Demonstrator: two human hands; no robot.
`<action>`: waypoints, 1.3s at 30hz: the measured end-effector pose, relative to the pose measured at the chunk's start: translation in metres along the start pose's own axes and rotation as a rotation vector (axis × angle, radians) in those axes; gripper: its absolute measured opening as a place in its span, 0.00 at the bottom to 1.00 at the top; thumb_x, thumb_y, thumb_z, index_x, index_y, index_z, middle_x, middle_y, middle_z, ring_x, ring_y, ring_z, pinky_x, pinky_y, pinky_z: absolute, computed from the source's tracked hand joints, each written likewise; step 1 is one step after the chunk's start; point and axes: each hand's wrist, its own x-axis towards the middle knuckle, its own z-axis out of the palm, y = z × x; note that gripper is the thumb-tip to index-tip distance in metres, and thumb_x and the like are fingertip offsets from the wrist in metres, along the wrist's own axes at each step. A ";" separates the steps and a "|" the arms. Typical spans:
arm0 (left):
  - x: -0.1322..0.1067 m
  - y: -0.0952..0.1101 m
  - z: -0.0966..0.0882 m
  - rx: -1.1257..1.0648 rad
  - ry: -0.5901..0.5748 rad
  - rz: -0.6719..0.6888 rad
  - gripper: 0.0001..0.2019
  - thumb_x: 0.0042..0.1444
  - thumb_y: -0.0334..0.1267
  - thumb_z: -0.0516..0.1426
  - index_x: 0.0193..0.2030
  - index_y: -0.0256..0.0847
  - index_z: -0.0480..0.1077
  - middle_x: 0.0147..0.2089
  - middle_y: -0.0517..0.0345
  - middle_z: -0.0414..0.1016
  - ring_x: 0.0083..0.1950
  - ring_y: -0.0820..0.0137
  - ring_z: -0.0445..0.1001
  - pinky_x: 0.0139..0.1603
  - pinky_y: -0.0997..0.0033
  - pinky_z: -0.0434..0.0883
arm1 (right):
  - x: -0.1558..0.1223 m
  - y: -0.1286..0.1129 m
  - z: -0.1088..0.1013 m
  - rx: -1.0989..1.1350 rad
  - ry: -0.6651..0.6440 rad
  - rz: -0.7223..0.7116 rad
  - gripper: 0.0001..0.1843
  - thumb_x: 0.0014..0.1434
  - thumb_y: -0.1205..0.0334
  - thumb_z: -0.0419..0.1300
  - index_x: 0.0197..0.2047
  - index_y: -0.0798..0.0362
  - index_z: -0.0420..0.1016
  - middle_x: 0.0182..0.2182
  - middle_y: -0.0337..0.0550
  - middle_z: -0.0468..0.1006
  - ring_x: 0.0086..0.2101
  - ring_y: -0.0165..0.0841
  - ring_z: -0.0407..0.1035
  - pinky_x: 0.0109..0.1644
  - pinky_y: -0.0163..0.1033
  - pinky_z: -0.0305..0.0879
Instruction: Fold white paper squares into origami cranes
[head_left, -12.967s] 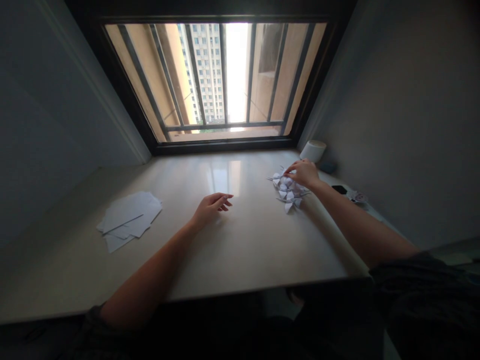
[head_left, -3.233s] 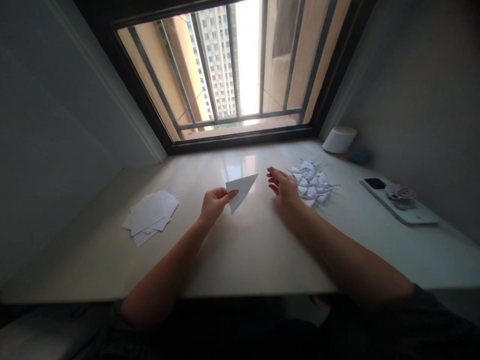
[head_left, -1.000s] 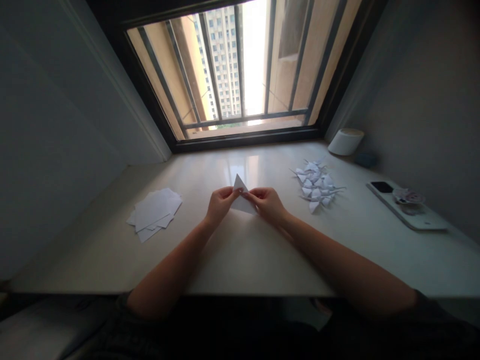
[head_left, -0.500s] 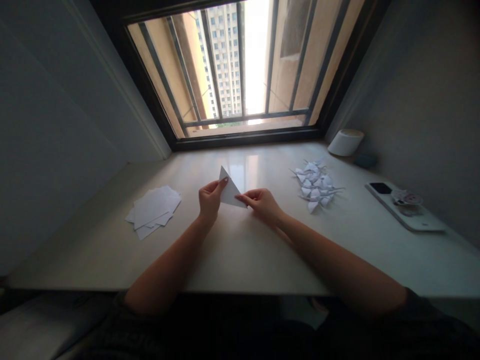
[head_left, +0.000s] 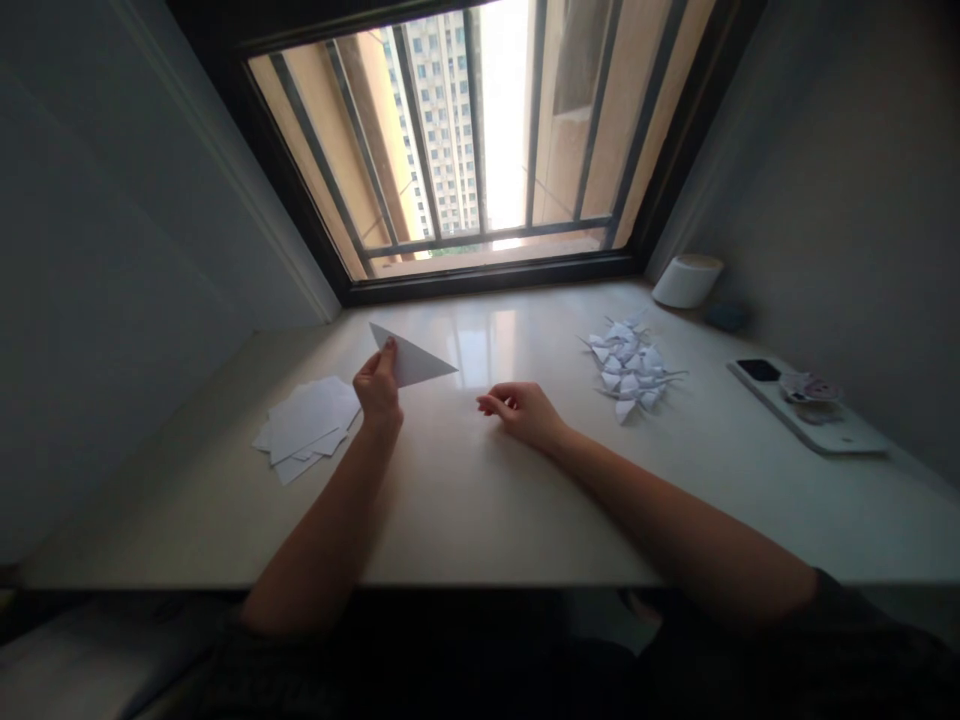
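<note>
A sheet of white paper folded into a triangle (head_left: 420,364) is pinched in my left hand (head_left: 379,388), thumb on top, held above the white tabletop. One point of the triangle faces right, towards my other hand. My right hand (head_left: 523,412) is apart from the paper, its fingers curled and thumb against the fingertips, with nothing visible in them. Left of my left hand lies a loose stack of white paper sheets (head_left: 304,425), partly behind that hand. Beyond my right hand sits a heap of small folded white paper pieces (head_left: 630,362) with thin pointed ends.
On the right, a white phone (head_left: 832,432) lies with a clear round object (head_left: 814,392) on its back. A white slanted cup-like container (head_left: 686,281) stands in the far right corner, a small dark object (head_left: 726,317) beside it. A barred window (head_left: 487,268) rises behind the table (head_left: 480,520).
My right hand has let go of the folded paper and stays near the same spot. My left hand has moved left with the paper, whose point has swung to the right.
</note>
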 end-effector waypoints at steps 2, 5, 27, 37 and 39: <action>-0.006 0.000 0.001 0.027 -0.049 -0.007 0.16 0.40 0.48 0.67 0.27 0.36 0.76 0.25 0.61 0.72 0.26 0.76 0.68 0.30 0.76 0.66 | 0.002 0.003 0.001 0.094 0.110 -0.010 0.20 0.62 0.49 0.53 0.29 0.53 0.78 0.27 0.44 0.80 0.29 0.31 0.71 0.35 0.36 0.62; -0.023 -0.005 0.005 0.082 -0.180 -0.025 0.16 0.41 0.48 0.67 0.24 0.36 0.74 0.23 0.62 0.70 0.24 0.77 0.66 0.26 0.77 0.63 | 0.004 0.005 -0.001 0.181 0.212 -0.014 0.24 0.63 0.44 0.49 0.38 0.53 0.79 0.30 0.44 0.79 0.32 0.33 0.71 0.37 0.38 0.64; -0.040 -0.021 0.010 0.145 -0.571 -0.317 0.19 0.40 0.47 0.69 0.37 0.38 0.80 0.33 0.54 0.78 0.31 0.71 0.71 0.32 0.73 0.64 | 0.003 0.011 0.009 0.280 0.100 0.103 0.26 0.50 0.37 0.60 0.27 0.55 0.78 0.20 0.41 0.73 0.24 0.32 0.64 0.27 0.36 0.58; -0.029 -0.017 0.009 0.045 -0.378 -0.383 0.19 0.39 0.47 0.68 0.36 0.38 0.78 0.42 0.49 0.79 0.41 0.67 0.75 0.37 0.73 0.66 | 0.003 0.002 0.005 0.177 0.022 0.019 0.25 0.53 0.39 0.58 0.23 0.54 0.75 0.18 0.38 0.68 0.23 0.28 0.58 0.27 0.35 0.52; -0.028 -0.016 0.010 0.023 -0.350 -0.377 0.18 0.38 0.46 0.69 0.36 0.38 0.77 0.42 0.50 0.80 0.41 0.67 0.75 0.38 0.73 0.66 | 0.003 0.000 0.003 0.178 0.015 0.000 0.25 0.54 0.40 0.57 0.23 0.54 0.75 0.18 0.37 0.67 0.23 0.28 0.57 0.27 0.34 0.52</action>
